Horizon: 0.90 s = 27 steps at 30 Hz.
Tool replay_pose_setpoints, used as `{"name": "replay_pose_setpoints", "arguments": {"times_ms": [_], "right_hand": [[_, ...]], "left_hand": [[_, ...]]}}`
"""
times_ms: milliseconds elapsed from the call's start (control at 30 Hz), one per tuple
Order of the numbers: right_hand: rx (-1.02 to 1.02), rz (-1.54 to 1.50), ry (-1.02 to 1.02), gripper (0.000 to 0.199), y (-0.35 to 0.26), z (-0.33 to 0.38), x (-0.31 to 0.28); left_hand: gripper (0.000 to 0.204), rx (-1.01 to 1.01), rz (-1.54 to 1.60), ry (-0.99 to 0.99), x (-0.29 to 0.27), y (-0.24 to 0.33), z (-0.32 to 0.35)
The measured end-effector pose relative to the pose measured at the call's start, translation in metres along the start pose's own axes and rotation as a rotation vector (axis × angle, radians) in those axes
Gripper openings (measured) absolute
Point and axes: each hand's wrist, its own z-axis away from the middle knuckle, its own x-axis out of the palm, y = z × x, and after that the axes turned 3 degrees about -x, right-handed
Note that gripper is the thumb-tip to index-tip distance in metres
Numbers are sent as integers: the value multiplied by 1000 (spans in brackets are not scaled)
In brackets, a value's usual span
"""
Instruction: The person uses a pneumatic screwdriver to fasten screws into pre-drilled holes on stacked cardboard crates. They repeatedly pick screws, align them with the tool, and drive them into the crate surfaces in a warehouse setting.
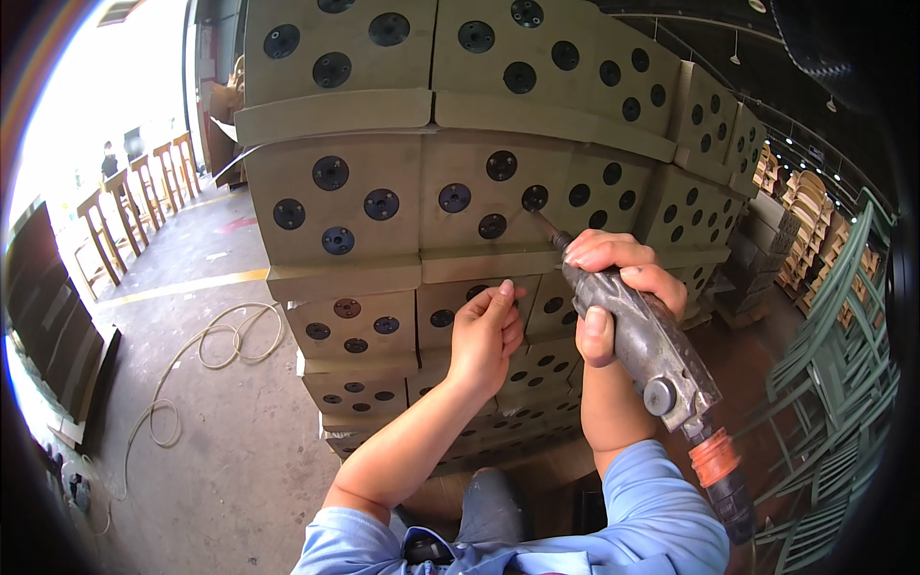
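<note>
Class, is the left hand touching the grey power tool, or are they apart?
Apart. The head view plainly shows a gap, with a dark disc visible between the left hand and the grey power tool.

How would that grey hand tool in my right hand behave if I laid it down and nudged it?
The tool would probably feel rigid and fairly heavy, given its thick, metallic-looking body. It may rock rather than roll freely, because a round knob juts from it.

Whether the left hand (pixel 487 331) pinches anything is too small to tell; behind it, a black disc (pixel 475 290) is partly hidden. The right hand (pixel 628 264) covers some of the tool (pixel 647 335). Above both hands, boxes (pixel 498 103) are cut off.
</note>
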Motion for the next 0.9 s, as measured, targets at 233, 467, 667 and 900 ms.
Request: {"name": "replay_pose_setpoints", "arguments": {"times_ms": [233,467,667,900], "right_hand": [[2,-9,0,42,6,1,2],[24,7,-31,48,10,5,0],[133,-135,84,52,-34,1,3],[125,-208,131,61,-85,-13,6]], "left_hand": [[25,-21,-1,10,-12,0,6],[20,32,-23,52,-16,8,11],[21,115,5,3,-7,41,19],[28,99,23,-98,15,65,14]]}}
